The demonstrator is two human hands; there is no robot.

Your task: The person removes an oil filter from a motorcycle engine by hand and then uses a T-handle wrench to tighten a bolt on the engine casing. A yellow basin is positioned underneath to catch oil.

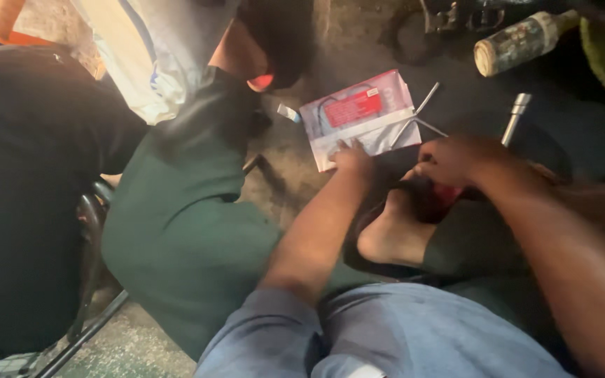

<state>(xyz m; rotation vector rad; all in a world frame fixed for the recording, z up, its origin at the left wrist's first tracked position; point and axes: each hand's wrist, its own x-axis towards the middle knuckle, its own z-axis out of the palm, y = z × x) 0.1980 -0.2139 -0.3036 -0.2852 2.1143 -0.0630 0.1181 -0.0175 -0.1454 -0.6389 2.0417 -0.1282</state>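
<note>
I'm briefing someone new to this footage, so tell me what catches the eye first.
The flat white packet with a red label lies on the dark floor at centre, the left hand touching its lower edge. Beside it, the right hand grips something red, unclear what, above a bare foot. A grimy cylindrical bottle lies top right.

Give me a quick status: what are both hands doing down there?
Left hand fingertips on flat white-and-red plastic packet on the floor. Right hand closed beside it; contents unclear. Thin metal rods lie at the packet's edge.
</note>
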